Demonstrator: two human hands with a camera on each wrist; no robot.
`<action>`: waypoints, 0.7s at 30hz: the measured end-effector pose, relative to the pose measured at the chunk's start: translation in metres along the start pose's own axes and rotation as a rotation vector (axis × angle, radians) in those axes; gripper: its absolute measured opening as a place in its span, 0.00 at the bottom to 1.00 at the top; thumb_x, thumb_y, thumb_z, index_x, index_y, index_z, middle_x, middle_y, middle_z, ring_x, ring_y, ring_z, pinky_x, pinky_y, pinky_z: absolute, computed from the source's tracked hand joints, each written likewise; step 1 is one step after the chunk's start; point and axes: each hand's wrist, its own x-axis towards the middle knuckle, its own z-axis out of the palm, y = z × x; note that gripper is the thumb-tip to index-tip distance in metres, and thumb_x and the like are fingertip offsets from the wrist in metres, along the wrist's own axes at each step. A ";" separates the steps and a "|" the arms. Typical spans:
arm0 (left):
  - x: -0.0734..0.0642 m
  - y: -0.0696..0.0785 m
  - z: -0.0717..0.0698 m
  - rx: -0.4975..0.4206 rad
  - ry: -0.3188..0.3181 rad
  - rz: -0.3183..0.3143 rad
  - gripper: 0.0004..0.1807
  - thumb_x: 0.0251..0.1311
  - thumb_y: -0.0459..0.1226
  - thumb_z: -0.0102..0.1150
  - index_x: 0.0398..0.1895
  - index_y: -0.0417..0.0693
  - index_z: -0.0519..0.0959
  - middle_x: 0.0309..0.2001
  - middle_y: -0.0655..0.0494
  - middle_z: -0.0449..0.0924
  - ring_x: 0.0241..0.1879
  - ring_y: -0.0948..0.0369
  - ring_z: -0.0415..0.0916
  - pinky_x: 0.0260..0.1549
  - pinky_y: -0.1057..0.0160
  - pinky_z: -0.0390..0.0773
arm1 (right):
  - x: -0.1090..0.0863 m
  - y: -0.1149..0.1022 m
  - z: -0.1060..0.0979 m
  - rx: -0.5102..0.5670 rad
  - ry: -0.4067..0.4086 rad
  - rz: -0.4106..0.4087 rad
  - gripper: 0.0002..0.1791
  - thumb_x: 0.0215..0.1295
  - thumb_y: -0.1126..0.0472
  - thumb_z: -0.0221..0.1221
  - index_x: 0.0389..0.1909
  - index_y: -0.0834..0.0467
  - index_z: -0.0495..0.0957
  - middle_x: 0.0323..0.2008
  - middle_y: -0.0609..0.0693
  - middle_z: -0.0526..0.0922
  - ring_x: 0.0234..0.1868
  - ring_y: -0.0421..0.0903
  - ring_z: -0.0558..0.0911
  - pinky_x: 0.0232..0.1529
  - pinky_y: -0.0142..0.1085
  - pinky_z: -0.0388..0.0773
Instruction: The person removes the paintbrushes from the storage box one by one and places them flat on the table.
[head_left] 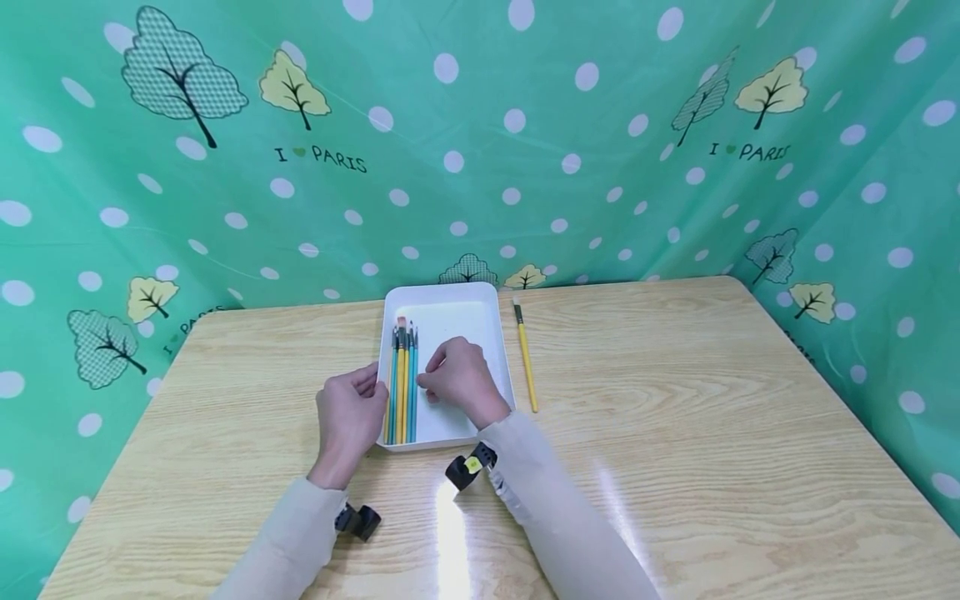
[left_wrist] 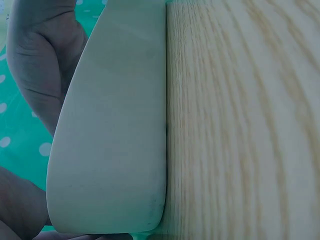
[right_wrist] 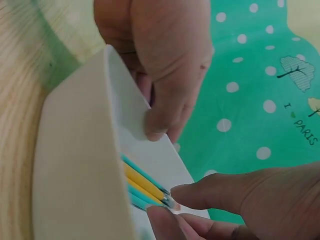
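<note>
A white tray [head_left: 457,321] stands on the table. Along its left side lie several paintbrushes [head_left: 406,392] with teal and yellow handles, side by side, bristles toward the far end. My left hand [head_left: 348,421] grips the tray's left wall, thumb over the rim on the inner side and fingers outside; in the left wrist view the tray wall [left_wrist: 110,125] hides part of them. Over the tray, my right hand [head_left: 459,377] is loosely curled, thumb and fingertips beside the rightmost teal brush. The right wrist view shows these fingertips apart, close to the brushes [right_wrist: 142,185], with nothing visibly held.
One yellow-handled paintbrush [head_left: 527,358] lies on the wooden table [head_left: 675,417] just right of the tray, bristles away from me. A green dotted curtain [head_left: 480,150] hangs behind the table's far edge and along both sides.
</note>
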 end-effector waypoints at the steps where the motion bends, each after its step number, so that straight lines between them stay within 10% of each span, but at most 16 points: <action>1: 0.000 0.000 0.000 0.002 -0.001 -0.003 0.21 0.70 0.31 0.52 0.65 0.35 0.75 0.59 0.35 0.81 0.56 0.46 0.84 0.50 0.56 0.86 | 0.000 0.000 0.002 0.000 -0.003 -0.003 0.08 0.63 0.61 0.70 0.27 0.57 0.82 0.22 0.51 0.87 0.22 0.43 0.85 0.22 0.28 0.73; 21: 0.001 0.001 0.000 0.003 0.000 -0.005 0.21 0.69 0.30 0.53 0.64 0.34 0.76 0.58 0.36 0.82 0.55 0.46 0.85 0.50 0.55 0.86 | 0.003 0.005 0.022 -0.086 -0.005 0.012 0.13 0.62 0.59 0.71 0.22 0.57 0.79 0.17 0.49 0.83 0.19 0.41 0.81 0.20 0.28 0.72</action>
